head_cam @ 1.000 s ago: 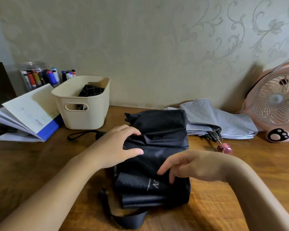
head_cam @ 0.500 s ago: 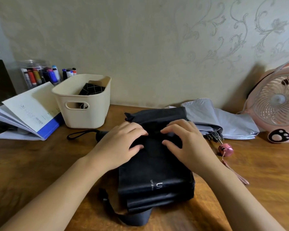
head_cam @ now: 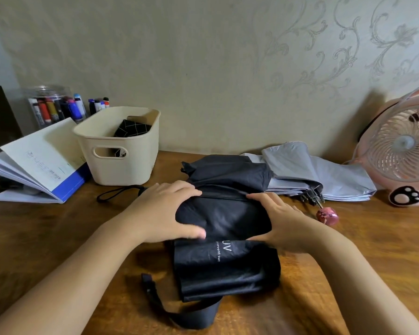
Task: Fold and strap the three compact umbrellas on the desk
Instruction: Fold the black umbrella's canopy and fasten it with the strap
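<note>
Our left hand (head_cam: 165, 211) and right hand (head_cam: 284, 223) squeeze the black umbrella (head_cam: 224, 213) from both sides, fingers wrapped round its cloth. It lies mid-desk (head_cam: 363, 250), just before the grey umbrella (head_cam: 324, 177).

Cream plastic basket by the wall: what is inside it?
A black item with thin white grid lines sits in the cream plastic basket; its lower part and the basket's floor are hidden.
</note>
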